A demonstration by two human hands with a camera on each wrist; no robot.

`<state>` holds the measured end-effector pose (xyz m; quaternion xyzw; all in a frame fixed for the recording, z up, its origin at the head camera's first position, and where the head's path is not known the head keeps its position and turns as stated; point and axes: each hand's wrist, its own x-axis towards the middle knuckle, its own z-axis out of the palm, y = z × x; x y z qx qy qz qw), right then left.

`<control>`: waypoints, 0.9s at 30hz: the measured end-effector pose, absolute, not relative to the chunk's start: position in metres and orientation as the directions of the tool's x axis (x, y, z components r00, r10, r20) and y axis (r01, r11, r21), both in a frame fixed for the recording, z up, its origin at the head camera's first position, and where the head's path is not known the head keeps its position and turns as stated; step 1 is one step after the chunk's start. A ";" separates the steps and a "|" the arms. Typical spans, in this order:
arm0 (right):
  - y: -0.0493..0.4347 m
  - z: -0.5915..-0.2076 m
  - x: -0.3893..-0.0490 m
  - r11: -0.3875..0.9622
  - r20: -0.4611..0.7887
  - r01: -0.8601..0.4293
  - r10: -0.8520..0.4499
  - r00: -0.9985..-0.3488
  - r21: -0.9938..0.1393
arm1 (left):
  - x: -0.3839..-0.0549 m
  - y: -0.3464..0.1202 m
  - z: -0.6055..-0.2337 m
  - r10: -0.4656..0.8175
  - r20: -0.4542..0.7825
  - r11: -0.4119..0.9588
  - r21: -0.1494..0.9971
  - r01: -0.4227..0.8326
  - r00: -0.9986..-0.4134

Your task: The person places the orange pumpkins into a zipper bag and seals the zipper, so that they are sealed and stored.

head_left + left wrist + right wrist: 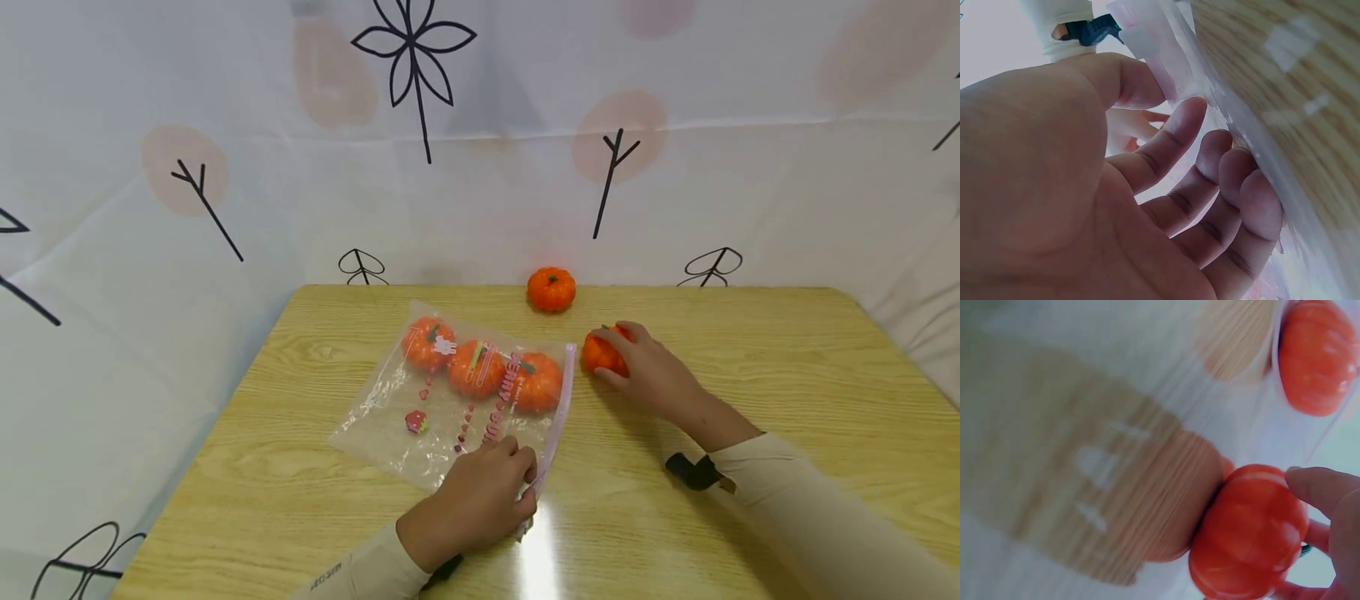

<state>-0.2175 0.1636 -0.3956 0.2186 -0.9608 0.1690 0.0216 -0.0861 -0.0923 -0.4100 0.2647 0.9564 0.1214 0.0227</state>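
Observation:
A clear zip bag (375, 421) with pink print lies flat, its pink zip edge (561, 408) facing right. Three small orange toy pumpkins (477, 368) are inside in a slanting row. At the near end of the zip edge, my left hand (480, 493) pinches the bag, fingers curled; the pink strip (1169, 59) runs past the thumb in the left wrist view. My right hand (654, 377) grips another orange pumpkin (1247, 531) just right of the bag's mouth, thumb on one side and fingers on the other. Its green stem is partly hidden.
One more orange pumpkin (551, 289) sits at the back edge of the wooden table (787, 375). A white patterned cloth (495, 192) hangs behind the table and along its left side.

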 end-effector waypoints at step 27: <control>0.169 -0.400 -0.174 0.784 0.122 -0.443 -0.436 -0.892 -0.434 | -0.089 -0.092 -0.414 0.507 0.063 0.836 0.208 0.508 -0.860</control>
